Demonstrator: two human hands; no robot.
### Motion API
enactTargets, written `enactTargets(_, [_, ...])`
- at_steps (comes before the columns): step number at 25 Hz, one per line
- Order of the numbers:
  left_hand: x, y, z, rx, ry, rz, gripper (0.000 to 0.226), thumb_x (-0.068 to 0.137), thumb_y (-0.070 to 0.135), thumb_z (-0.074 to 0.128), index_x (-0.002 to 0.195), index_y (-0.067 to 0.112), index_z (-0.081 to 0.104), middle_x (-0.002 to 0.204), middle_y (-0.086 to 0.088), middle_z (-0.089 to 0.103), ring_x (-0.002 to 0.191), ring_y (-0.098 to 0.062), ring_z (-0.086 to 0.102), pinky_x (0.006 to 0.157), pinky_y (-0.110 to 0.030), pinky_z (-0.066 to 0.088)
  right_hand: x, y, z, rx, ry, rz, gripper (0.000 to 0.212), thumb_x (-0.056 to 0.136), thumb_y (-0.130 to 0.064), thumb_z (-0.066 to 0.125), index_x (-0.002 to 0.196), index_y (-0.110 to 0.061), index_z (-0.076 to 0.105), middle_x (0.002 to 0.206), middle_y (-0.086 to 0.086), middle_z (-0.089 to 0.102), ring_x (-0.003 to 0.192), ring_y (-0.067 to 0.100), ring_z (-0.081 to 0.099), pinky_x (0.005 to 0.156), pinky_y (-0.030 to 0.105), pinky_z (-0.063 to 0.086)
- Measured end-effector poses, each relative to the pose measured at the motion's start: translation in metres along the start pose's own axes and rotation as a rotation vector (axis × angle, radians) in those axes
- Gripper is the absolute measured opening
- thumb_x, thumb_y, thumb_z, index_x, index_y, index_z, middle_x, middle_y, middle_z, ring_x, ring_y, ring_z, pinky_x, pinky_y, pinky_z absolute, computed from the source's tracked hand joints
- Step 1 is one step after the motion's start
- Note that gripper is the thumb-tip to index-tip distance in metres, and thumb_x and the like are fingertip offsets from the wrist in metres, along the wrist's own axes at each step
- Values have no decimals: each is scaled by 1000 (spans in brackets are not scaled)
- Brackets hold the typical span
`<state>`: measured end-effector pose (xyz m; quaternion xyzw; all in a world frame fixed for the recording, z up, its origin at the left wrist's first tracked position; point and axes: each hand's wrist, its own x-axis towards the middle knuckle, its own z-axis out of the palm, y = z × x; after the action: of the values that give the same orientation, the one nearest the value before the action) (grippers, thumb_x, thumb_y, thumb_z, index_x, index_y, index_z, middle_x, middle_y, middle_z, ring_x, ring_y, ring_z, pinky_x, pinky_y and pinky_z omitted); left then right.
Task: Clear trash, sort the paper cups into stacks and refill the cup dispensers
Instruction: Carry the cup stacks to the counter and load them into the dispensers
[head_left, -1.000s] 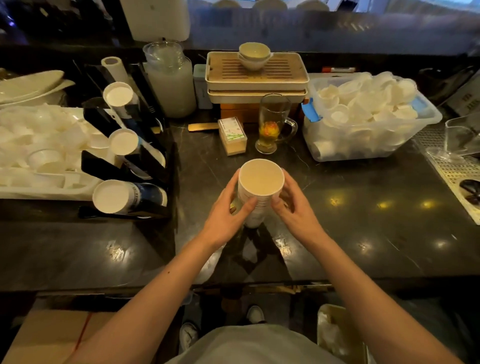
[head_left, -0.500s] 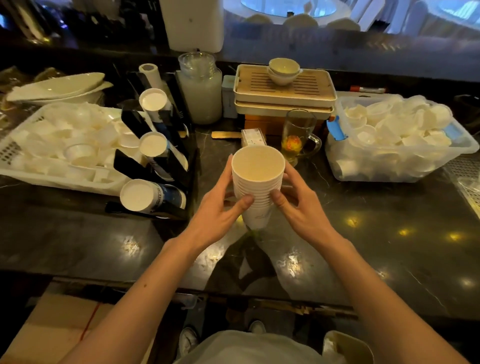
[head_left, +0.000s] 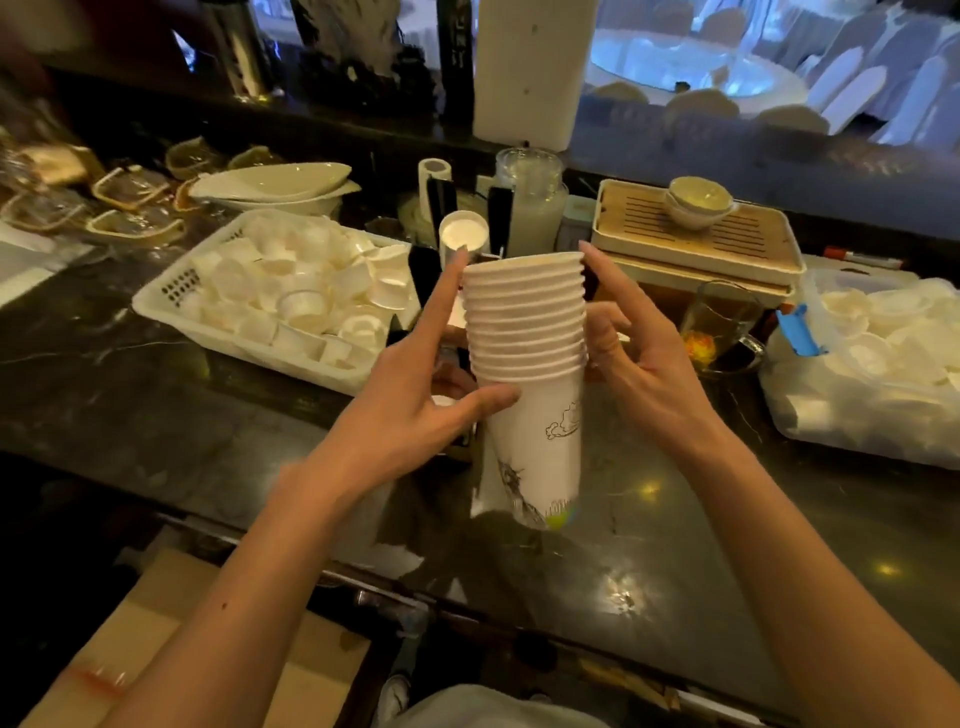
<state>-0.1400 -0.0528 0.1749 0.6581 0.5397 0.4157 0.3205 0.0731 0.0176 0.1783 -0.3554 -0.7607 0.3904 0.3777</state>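
While the stack of paper cups (head_left: 524, 332) hangs above the dark counter (head_left: 156, 395), I have both hands wrapped on it and nothing else. My left hand (head_left: 410, 415) pinches it with the thumb hooked under the lowest rim and the forefinger laid up the stack's left side to the top; my right hand (head_left: 639, 364) cups the other side, fingers spread, one fingertip at the top rim. Neither hand is closed tight; it is a loose cradle from two sides. The stack sits upright with a slight tilt, its base off the counter, roughly a dozen nested rims showing above one printed cup.

I judge the work as barely past its middle at best. One tidy stack is made and ready to load. The cup dispenser (head_left: 462, 234) just behind the stack shows a white cup end in its upper tube, but my hands hide the lower tubes, so I cannot tell how full they are. Plenty is left: the white basket (head_left: 176, 291) on the left is heaped with loose cups, and the clear bin (head_left: 810, 415) on the right holds another jumble. Whether any trash remains, I cannot tell from here.
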Motion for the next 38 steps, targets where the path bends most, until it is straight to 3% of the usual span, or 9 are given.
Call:
enactTargets(4, [5, -16, -46, -68, 7, -85, 91, 79, 65, 62, 150, 53, 5, 102, 3, 59, 91, -14, 68, 85, -30, 57, 27, -13, 28, 87, -98, 2, 57, 96, -32, 49, 150, -25, 31, 145, -4, 46, 112, 1, 61, 84, 32, 58])
enactTargets(7, [14, -29, -64, -80, 7, -92, 82, 78, 71, 49, 150, 50, 16, 104, 12, 61, 95, 7, 64, 90, -31, 55, 37, -14, 46, 120, -115, 45, 68, 91, -48, 59, 150, -27, 32, 151, -5, 41, 116, 3, 60, 84, 27, 56])
enactTargets(13, [33, -32, -75, -267, -16, -220, 63, 80, 72, 38, 129, 35, 53, 106, 1, 69, 84, -13, 72, 68, -24, 58, 47, -11, 66, 345, -37, 167, 64, 90, -48, 60, 147, -27, 40, 129, 16, 57, 113, 53, 52, 88, 72, 45])
enactTargets(17, [45, -32, -74, -108, 50, -197, 62, 85, 79, 21, 94, 35, 64, 93, 0, 70, 90, -12, 67, 78, -36, 54, 57, -22, 77, 291, 44, 199, 34, 99, -36, 46, 130, -28, 56, 107, 5, 70, 103, 46, 59, 85, 59, 50])
enactTargets(21, [66, -33, -73, -56, 85, -238, 52, 94, 68, 14, 70, 50, 57, 107, -20, 63, 120, -49, 48, 102, -68, 34, 71, -23, 81, 154, 25, 218, 29, 106, -26, 36, 122, -23, 61, 93, -5, 72, 86, 24, 69, 72, 31, 56])
enactTargets(26, [81, -43, -71, -34, 65, -348, 32, 107, 34, 25, 97, 36, 56, 114, -4, 60, 114, -26, 53, 104, -47, 40, 87, -16, 83, 12, 73, 375, 34, 107, -26, 32, 89, -33, 59, 73, -8, 61, 66, 10, 57, 58, 21, 48])
enactTargets(30, [102, -66, -64, -16, -11, -427, 24, 104, 27, 34, 120, 29, 51, 126, -18, 60, 119, -35, 56, 103, -52, 44, 106, -13, 84, -141, -2, 569, 63, 103, -51, 15, 118, -14, 63, 101, 2, 59, 91, 14, 56, 81, 32, 43])
enactTargets(34, [106, -64, -64, -96, -51, -457, 27, 107, 23, 28, 128, 41, 34, 110, 7, 55, 94, -6, 56, 71, -16, 46, 112, -5, 79, -230, -19, 548, 81, 97, -65, 11, 115, -7, 65, 93, 4, 58, 91, 19, 58, 75, 32, 36])
enactTargets(38, [107, -61, -53, -137, -41, -448, 24, 108, 22, 26, 127, 30, 38, 88, 9, 53, 77, -4, 51, 57, -8, 45, 110, 9, 74, -160, 14, 564, 76, 92, -73, 10, 110, -24, 65, 107, 4, 62, 94, 15, 57, 91, 36, 41])
